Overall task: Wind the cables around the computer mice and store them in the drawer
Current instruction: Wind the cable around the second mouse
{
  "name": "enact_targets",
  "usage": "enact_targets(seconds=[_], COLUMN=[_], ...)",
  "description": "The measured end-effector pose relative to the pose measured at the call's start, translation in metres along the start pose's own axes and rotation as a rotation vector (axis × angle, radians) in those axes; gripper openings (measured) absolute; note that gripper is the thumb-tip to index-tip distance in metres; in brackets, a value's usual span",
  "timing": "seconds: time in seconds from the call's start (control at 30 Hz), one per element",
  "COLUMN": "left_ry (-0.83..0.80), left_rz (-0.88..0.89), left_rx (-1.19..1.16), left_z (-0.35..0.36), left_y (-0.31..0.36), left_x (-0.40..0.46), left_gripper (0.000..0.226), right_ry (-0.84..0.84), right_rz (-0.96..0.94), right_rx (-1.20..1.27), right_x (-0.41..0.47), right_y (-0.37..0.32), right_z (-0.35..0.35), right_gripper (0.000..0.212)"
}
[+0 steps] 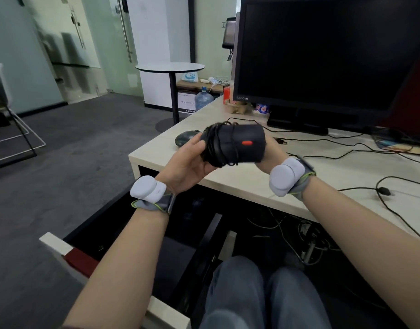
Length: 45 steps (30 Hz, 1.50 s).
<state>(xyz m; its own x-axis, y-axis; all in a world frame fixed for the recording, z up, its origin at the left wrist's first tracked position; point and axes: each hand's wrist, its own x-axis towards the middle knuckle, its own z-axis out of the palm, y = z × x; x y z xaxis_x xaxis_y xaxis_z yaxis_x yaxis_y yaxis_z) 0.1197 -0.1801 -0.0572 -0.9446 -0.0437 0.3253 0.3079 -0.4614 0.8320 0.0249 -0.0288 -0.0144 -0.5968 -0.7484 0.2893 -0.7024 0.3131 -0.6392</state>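
**Wound mouse held over the desk edge**

Behind: dark Lenovo monitor (327, 55) on pale desk (251, 184). Below: open drawer (123, 224). Between left hand (187, 162) and right hand (272, 153), both clasped on it: black mouse (239, 143), cable (216, 148) looped round. Second mouse (186, 137) on desk behind.

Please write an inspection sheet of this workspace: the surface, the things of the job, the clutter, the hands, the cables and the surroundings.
Surface: light desk, cables across it.
Job's things: black mouse with red wheel, cable wound around it, held above the desk edge; second mouse on the desk corner; drawer open below.
Clutter: red container and small items beside the monitor.
Hands: left hand and right hand both hold the black mouse.
Cables: loose cable on the desk; USB plug lies free; tangled wires under the desk.
Surroundings: round table, water bottle, glass doors, grey carpet.
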Motion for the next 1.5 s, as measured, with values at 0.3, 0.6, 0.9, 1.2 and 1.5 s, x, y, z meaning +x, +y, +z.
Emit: enact_targets(seconds=[0.3,0.6,0.9,1.2,1.5], left_ry=[0.413,0.631,0.442,0.159,0.103], left_rz=[0.3,0.271,0.173,-0.037,-0.04], left_rx=[-0.016,0.46,0.703,0.239,-0.009], left_z=[-0.013,-0.021,-0.017,-0.004,0.003], left_y=[-0.005,-0.013,-0.018,-0.016,-0.009], left_x=[0.015,0.015,0.015,0.007,0.003], left_gripper=[0.011,0.023,0.031,0.026,0.026], right_ry=[-0.11,-0.176,-0.258,-0.173,-0.131], right_rz=[-0.09,0.073,0.008,-0.2,0.012], right_rx=[-0.191,-0.207,-0.487,-0.037,0.807], right_x=[-0.009,-0.011,0.003,0.02,0.013], right_y=[-0.011,-0.016,-0.041,-0.027,-0.01], right_z=[0.022,0.024,-0.016,-0.041,-0.03], right_gripper=[0.021,0.018,0.01,0.015,0.015])
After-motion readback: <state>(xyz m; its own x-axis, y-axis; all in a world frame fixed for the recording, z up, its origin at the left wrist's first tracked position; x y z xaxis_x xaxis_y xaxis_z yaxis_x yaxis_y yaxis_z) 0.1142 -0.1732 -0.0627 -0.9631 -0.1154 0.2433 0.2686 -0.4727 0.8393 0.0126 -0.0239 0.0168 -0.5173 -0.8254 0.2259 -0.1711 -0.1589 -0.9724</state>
